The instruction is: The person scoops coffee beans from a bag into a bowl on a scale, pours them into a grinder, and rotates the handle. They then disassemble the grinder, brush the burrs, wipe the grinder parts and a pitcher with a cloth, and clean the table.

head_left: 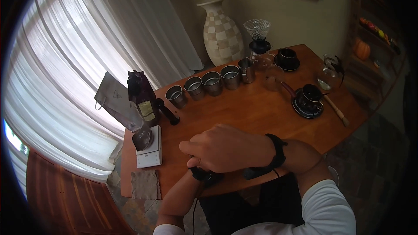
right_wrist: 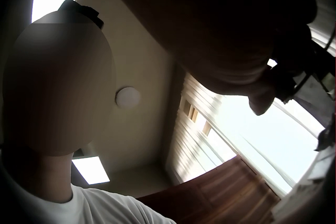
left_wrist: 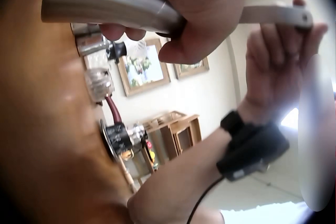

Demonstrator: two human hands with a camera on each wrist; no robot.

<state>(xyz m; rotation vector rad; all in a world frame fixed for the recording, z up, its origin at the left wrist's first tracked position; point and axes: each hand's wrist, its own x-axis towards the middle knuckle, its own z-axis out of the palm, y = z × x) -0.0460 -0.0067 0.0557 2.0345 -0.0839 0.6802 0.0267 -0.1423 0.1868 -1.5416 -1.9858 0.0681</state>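
Observation:
My left hand [left_wrist: 207, 11] grips the metal body of a hand coffee grinder [left_wrist: 105, 1], which lies across the top of the left wrist view. From the grinder a flat crank arm [left_wrist: 273, 15] reaches out, and the fingers of my right hand [left_wrist: 275, 64] curl around its end, covering the knob. In the head view the right hand [head_left: 230, 148] crosses over the left wrist and hides most of the left hand and the grinder. To the left of them a metal cup [head_left: 143, 139] stands on a white scale [head_left: 149, 159].
Several metal cups [head_left: 211, 82] line the table's far edge. Behind the scale stand a dark coffee bag [head_left: 146, 100] and a paper bag [head_left: 115, 98]. A black cup [head_left: 311, 98] on a saucer, a brush [head_left: 337, 111], a glass jug [head_left: 328, 78] and a dripper [head_left: 257, 30] stand right. A cloth [head_left: 146, 185] lies front left.

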